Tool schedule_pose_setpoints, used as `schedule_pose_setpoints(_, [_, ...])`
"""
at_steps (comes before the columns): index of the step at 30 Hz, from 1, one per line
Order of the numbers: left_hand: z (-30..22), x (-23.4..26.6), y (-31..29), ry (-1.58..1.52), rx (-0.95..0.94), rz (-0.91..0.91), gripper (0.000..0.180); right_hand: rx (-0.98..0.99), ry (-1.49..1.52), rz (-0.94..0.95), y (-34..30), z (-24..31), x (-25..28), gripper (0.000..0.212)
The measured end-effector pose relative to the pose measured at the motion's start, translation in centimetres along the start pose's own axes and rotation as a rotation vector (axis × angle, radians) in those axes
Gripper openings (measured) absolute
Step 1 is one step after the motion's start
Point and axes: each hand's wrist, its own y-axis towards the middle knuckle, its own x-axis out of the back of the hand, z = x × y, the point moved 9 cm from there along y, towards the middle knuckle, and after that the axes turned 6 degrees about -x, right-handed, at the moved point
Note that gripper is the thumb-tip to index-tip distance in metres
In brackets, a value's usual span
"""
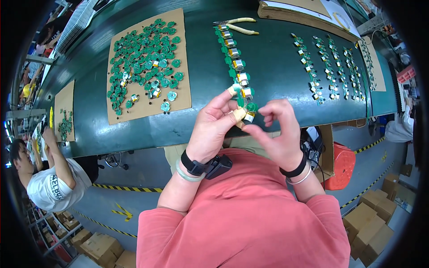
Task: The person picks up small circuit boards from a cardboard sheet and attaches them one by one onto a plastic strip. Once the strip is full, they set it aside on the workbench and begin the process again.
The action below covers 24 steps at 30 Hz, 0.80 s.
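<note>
My left hand pinches the near end of a strip of green circuit boards, extending up the table to the pliers. My right hand, thumb and curled fingers apart, is just beside it.

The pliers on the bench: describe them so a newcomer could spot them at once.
On the dark green bench, look right of the large cardboard sheet strewn with green boards. Follow the strip held in the left hand to its far end; the pliers lie there. Pale-yellow handles, spread toward the right, set them apart from the strip.
</note>
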Motion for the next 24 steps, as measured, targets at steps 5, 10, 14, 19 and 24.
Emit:
schedule_pose_setpoints(5, [-0.1, -0.4, 0.0, 0.032, -0.035, 0.008, 0.050, 0.244, -0.224, -0.030, -0.5, 2.1, -0.8, 0.025])
schedule_pose_setpoints(10, [-0.6, -0.9, -0.1, 0.092, -0.076, 0.019, 0.051, -0.069, -0.017, 0.014, 0.1, -0.5, 0.1, 0.026])
schedule_pose_setpoints(14, [-0.5, -0.3, -0.2, 0.142, -0.076, 0.014, 0.051, -0.173, 0.023, 0.121, 0.5, -1.7, 0.0, 0.021])
schedule_pose_setpoints(19, [-0.4, -0.7, -0.3, 0.166, -0.080, 0.026, 0.050, -0.383, 0.270, 0.169, 0.0, -3.7, -1.0, 0.014])
schedule_pose_setpoints(24, [-0.2, -0.4, -0.2, 0.155, -0.062, 0.039, 0.050, -0.164, 0.077, 0.114, 0.8, -2.0, -0.8, 0.013])
